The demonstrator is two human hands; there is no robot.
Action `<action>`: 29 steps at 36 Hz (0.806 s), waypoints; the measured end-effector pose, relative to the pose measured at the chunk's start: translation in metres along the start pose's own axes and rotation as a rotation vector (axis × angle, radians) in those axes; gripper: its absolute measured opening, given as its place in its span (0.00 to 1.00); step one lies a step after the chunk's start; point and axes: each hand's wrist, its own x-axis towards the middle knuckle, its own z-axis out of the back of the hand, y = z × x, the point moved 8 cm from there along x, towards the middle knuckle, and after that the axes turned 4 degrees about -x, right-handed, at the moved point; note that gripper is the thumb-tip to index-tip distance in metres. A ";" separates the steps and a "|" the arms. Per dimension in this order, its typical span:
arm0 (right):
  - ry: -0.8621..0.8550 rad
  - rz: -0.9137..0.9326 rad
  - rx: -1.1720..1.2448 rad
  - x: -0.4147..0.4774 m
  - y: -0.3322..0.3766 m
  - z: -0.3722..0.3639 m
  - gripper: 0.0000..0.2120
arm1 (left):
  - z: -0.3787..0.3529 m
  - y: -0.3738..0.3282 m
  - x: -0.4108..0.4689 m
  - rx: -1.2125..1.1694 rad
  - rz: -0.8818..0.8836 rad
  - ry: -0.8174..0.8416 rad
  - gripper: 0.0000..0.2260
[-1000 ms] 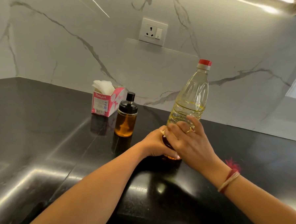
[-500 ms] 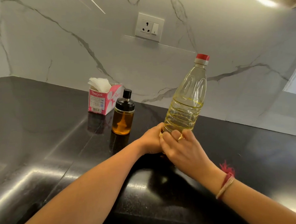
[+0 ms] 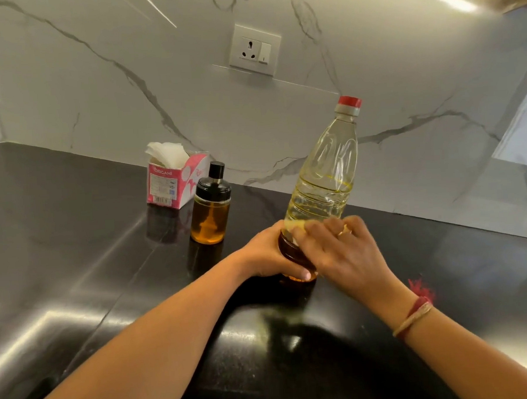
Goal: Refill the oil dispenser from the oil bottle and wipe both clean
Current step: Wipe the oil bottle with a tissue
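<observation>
A small glass oil dispenser with amber oil stands on the black counter at centre. My left hand grips its body from the left, thumb across the front near the base. My right hand, blurred, is curled over its top and right side and hides the lid. Directly behind stands the tall clear oil bottle, upright, red cap on, with yellow oil in its lower part. A second dispenser with a black lid and amber oil stands to the left, untouched.
A pink tissue box with white tissues sticking out sits behind the second dispenser by the marble wall. A wall socket is above. The glossy counter runs left and right of the hands.
My right hand has shifted around the top of the held dispenser and is now blurred with motion. My left hand keeps its grip. Bottle and second dispenser have stayed put.
</observation>
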 end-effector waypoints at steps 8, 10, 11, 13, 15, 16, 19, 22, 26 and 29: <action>0.000 0.182 0.137 -0.015 0.026 -0.005 0.12 | -0.001 -0.005 -0.001 0.038 0.019 -0.011 0.43; -0.028 0.115 0.119 -0.017 0.012 -0.004 0.13 | -0.001 -0.004 -0.001 0.020 0.014 0.006 0.44; -0.034 0.061 0.104 -0.015 0.003 -0.005 0.13 | -0.001 -0.003 -0.001 0.014 0.015 0.014 0.44; -0.032 -0.024 0.107 -0.010 -0.007 -0.006 0.16 | -0.001 -0.001 -0.001 0.006 0.020 0.030 0.43; -0.025 0.004 0.140 -0.008 0.002 -0.005 0.15 | -0.002 -0.003 0.000 0.019 0.010 0.025 0.42; -0.016 0.057 0.164 -0.011 0.011 -0.004 0.15 | -0.001 -0.004 0.000 0.029 0.007 0.012 0.41; 0.017 0.173 0.206 -0.021 0.023 -0.003 0.13 | -0.001 -0.005 -0.001 0.021 0.014 -0.002 0.43; -0.012 0.108 0.160 -0.018 0.005 -0.003 0.13 | -0.001 -0.001 0.000 0.000 0.026 0.014 0.43; 0.001 0.016 0.193 -0.005 -0.006 -0.002 0.16 | -0.001 0.001 0.000 -0.004 0.026 0.026 0.43; 0.084 0.186 0.330 -0.015 0.017 -0.005 0.14 | -0.001 -0.001 0.000 0.009 0.019 0.002 0.42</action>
